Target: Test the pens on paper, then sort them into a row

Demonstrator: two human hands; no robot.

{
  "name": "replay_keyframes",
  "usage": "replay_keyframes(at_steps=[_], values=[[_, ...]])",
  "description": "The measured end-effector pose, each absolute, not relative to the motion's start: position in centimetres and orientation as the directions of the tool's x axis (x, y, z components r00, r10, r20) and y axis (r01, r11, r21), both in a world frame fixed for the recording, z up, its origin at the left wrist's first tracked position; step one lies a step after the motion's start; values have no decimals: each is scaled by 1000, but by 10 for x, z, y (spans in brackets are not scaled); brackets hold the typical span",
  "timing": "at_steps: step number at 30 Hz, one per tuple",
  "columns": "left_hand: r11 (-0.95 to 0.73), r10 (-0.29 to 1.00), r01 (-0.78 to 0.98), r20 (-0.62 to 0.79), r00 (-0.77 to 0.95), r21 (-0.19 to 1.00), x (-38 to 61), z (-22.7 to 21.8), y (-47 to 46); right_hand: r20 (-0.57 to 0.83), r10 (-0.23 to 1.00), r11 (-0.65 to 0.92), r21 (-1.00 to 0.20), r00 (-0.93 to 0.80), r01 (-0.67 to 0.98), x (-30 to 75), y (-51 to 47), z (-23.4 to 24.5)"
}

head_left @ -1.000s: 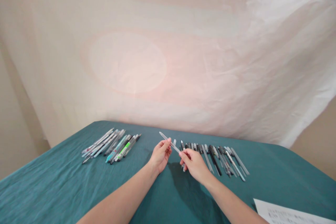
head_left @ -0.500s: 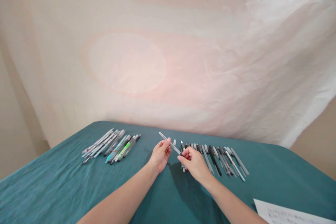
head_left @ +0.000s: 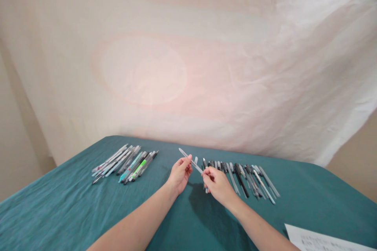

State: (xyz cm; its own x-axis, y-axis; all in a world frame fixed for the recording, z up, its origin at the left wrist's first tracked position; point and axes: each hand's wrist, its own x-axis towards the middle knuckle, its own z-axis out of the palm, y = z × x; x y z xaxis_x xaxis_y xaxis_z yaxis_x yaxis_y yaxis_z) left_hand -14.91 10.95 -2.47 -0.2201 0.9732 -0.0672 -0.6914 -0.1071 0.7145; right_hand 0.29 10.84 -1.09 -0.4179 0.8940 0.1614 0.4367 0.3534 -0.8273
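Observation:
Both of my hands hold one slim clear pen (head_left: pixel 186 155) above the teal tablecloth (head_left: pixel 73 208). My left hand (head_left: pixel 179 173) pinches its middle between thumb and fingertips. My right hand (head_left: pixel 217 184) is closed round its near end, right beside the left edge of a row of several dark and grey pens (head_left: pixel 244 176). The pen's far tip points up and to the left.
A second group of several pens (head_left: pixel 125 161), one with a green barrel, lies to the left on the cloth. A printed white sheet (head_left: pixel 318 240) rests at the bottom right corner. A pale wrinkled curtain (head_left: pixel 188 59) hangs behind the table.
My right hand has shifted very slightly along the pen's near end; the pen and my left hand stay almost where they were.

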Motion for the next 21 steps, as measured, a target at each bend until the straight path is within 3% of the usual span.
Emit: replay_keyframes(at_steps=[5,12,16,19,21], values=[[-136,956,-704,-93,-277,697,-157,-26,114,143,852,432,-736,-504,522,10,107,1],[-315,802,-629,-154,-577,711,-180,-28,126,172,834,546,-387,-524,743,33,104,40],[-368,718,-566,-160,-677,738,-182,-32,127,115,830,554,-295,-547,779,46,103,58],[-301,738,-400,-55,-673,866,-178,-34,125,125,866,500,-249,-484,829,46,104,59],[-200,800,-135,82,-594,970,-174,-33,123,139,889,457,-222,-436,861,42,107,53]])
